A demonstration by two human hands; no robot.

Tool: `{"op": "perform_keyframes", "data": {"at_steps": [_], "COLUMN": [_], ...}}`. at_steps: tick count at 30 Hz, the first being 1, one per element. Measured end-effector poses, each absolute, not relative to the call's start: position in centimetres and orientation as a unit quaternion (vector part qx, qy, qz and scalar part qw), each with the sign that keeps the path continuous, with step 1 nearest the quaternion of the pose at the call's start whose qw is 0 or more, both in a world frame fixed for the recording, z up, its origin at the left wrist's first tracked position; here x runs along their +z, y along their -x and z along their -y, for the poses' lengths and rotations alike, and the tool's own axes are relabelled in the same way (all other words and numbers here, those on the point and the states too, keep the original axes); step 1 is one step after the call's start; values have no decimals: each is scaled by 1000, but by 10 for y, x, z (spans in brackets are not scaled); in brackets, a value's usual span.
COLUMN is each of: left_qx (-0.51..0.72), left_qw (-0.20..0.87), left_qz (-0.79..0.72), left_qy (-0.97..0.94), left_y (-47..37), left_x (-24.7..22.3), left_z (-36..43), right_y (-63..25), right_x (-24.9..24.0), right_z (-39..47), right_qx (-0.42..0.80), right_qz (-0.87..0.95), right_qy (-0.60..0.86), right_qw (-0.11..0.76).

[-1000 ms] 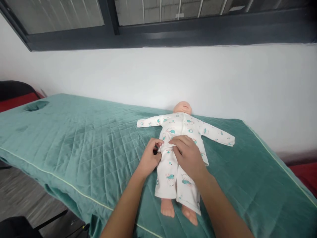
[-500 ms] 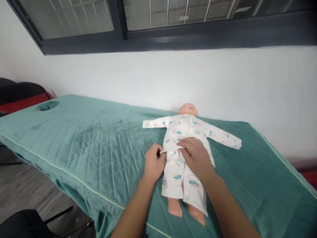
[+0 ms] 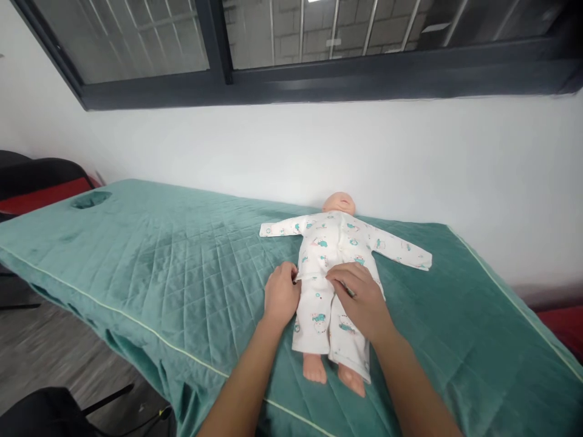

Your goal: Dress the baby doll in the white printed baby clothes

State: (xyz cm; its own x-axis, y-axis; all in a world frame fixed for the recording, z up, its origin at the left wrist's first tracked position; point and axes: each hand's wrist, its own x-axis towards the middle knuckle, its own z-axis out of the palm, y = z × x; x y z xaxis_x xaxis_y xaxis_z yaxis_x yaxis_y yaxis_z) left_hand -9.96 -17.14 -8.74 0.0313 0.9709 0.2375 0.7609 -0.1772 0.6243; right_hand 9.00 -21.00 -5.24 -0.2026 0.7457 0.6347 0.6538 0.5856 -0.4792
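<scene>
On a green quilted fabric cover (image 3: pixel 182 261), supporting a pale plastic doll (image 3: pixel 339 202) stretched out with head toward the white wall (image 3: pixel 273 145); wearing a long-sleeved white cloth shirt (image 3: pixel 339 233) with a teal animal print, sleeves spread wide, and matching white trousers (image 3: pixel 313 309), both bare feet poking out below.

At the waist, bringing the left hand (image 3: pixel 281 294) to one end of the shirt hem (image 3: pixel 311 278), curling the fingers in close to the thumb, but leaving unclear any grip on cloth. Reaching across the front with the right hand (image 3: pixel 362 297), bunching fingertips near the thumb tip at the hem, again not showing surely whether clamped.

Apparently arranging the lower edge of the shirt over the trousers; probably calling next for light, level fingertips, without dragging the waistband or rucking the front.
</scene>
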Motion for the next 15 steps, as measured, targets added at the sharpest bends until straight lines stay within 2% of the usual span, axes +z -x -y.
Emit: {"op": "perform_keyframes", "data": {"at_steps": [4,9,15], "left_qx": [299,288,288], "left_qw": [158,159,158], "left_qz": [-630,-637,-643], "left_qy": [-700,-698,-692], "left_y": [99,99,100], "left_x": [-88,-87,-86], "left_z": [168,168,170], "right_y": [-93,-95,-90], "right_x": [-62,-72,-62], "right_z": [220,223,216], "right_qx": [12,-23,-51], "right_qz": [713,658,678], "right_qy": [494,581,540], "right_qw": [497,478,495]}}
